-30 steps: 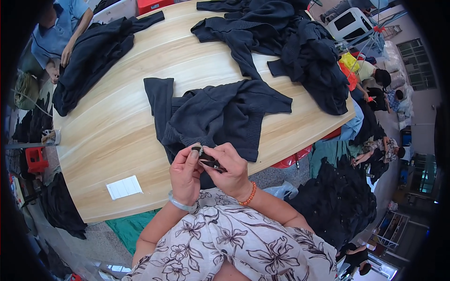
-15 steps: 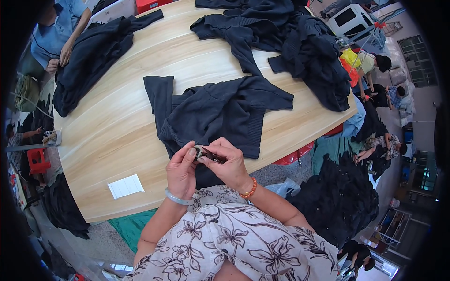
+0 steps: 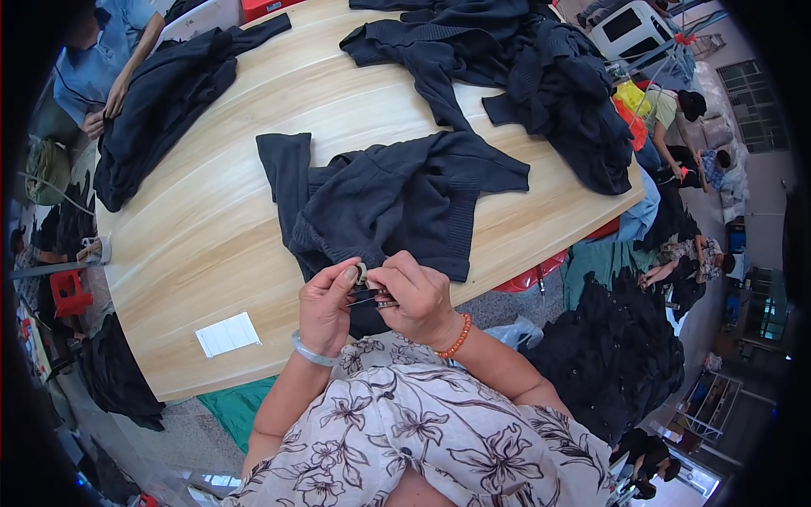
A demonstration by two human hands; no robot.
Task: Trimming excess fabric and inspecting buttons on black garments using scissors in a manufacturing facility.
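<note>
My left hand (image 3: 326, 309) is closed in a pinch in front of my body, at the near edge of a dark navy knitted sweater (image 3: 389, 203). Between the hands shows a small round piece with a pale rim (image 3: 361, 273), held by the left fingertips. Curled fingers of my right hand (image 3: 414, 296) hold what look like small thread snips (image 3: 365, 299), their thin blades pointing left under the round piece. The sweater lies crumpled on the table, sleeves out to both sides. Its part beneath my hands is mostly hidden.
A white paper slip (image 3: 228, 335) lies on the wooden table (image 3: 182, 279). More dark sweaters (image 3: 549, 101) are heaped at the far right. At far left, a co-worker's hands (image 3: 106, 114) touch another dark garment (image 3: 165, 110). Dark clothes (image 3: 604, 355) pile up beyond the right edge.
My right hand has turned and shifted slightly right, so the thin blades now show between the hands. The left hand keeps its pinch and has barely moved.
</note>
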